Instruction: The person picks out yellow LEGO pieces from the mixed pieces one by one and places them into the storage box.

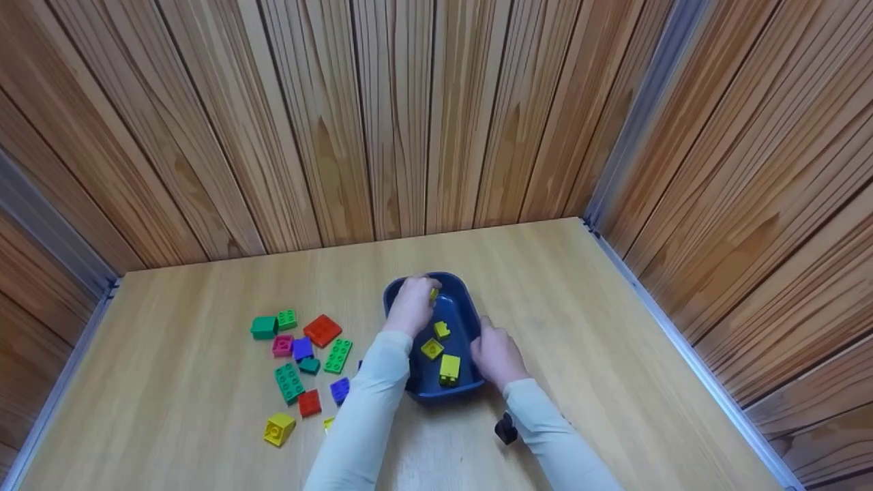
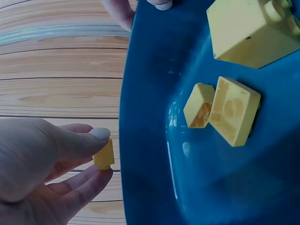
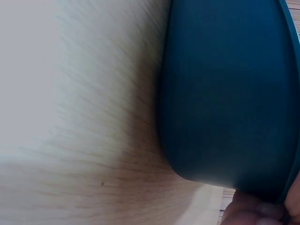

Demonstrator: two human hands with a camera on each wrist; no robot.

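Observation:
My left hand is over the far left part of a dark blue plastic tub. Thumb and fingertips pinch a small yellow toy brick, seen best in the left wrist view. Inside the tub lie a taller yellow brick, a flat yellow brick and a small yellow piece; the last two sit side by side. At the tub's right side, my right hand grips the rim, with its fingertips curled at the edge in the right wrist view.
Left of the tub, loose bricks lie scattered on the wooden table, among them a red one, a light green one and a yellow one. My left sleeve covers part of this group. Wood-panelled walls enclose the table.

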